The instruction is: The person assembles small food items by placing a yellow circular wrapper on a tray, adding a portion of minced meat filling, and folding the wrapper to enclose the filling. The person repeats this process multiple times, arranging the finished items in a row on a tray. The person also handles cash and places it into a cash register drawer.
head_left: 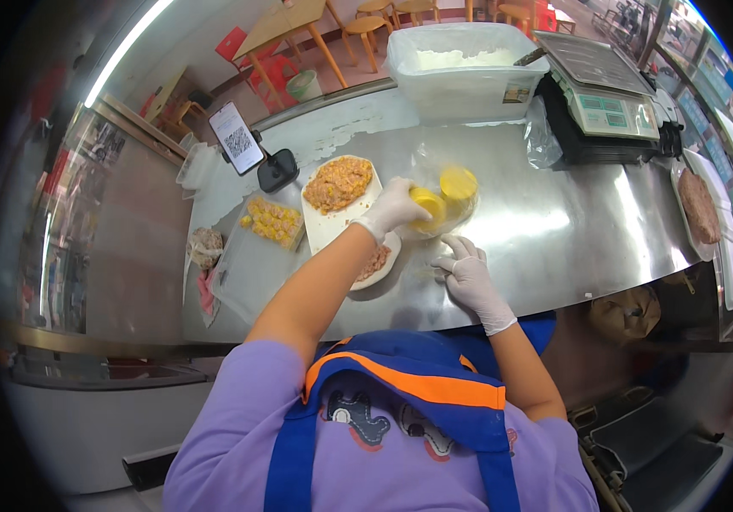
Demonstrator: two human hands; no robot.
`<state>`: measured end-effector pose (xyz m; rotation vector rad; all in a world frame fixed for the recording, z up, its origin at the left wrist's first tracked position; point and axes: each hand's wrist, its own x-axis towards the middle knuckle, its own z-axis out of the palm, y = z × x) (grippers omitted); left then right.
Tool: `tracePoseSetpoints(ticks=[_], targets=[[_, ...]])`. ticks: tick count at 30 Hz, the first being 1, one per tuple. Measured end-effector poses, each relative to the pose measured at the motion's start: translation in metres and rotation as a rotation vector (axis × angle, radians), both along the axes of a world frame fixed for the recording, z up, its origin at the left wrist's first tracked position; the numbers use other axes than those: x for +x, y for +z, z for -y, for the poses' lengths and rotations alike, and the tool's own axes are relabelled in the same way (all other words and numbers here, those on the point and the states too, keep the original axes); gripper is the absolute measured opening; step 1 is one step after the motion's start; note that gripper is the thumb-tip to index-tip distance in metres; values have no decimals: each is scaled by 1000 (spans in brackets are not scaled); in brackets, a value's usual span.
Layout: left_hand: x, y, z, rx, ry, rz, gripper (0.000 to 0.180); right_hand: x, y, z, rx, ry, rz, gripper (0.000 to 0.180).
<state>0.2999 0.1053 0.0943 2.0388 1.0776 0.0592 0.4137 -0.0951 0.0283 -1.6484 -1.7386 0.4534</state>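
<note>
My left hand [395, 210], in a white glove, reaches across to a round yellow tub [426, 205], its fingers closed round the near side. Just beyond it is a second yellow tub [459, 183]; clear plastic bag film [469, 207] lies around both. My right hand [474, 280], also gloved, is lower and to the right, with its fingers bent and thumb and fingertips together near the film's front edge. Whatever they pinch there is too faint to make out. Beneath my left forearm, a white plate [388, 266] of minced meat is partly hidden.
A white tray [319, 230] bears orange minced filling. Left of it are a clear box [277, 224] of yellow and pink pieces and a phone [235, 136] on a stand. A large white tub [469, 90] and a scale [610, 107] stand behind. Meat on a plate [698, 209] is far right.
</note>
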Motion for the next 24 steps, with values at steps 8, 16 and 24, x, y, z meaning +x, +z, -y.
tracePoseSetpoints(ticks=[8, 16, 24], targets=[[-118, 57, 12, -375, 366, 905, 42, 15, 23, -100, 15, -239, 438, 41], [-274, 13, 75, -572, 852, 871, 41, 36, 27, -226, -691, -98, 401, 39], [-287, -61, 102, 392, 605, 289, 42, 68, 67, -210, -360, -108, 201, 32]])
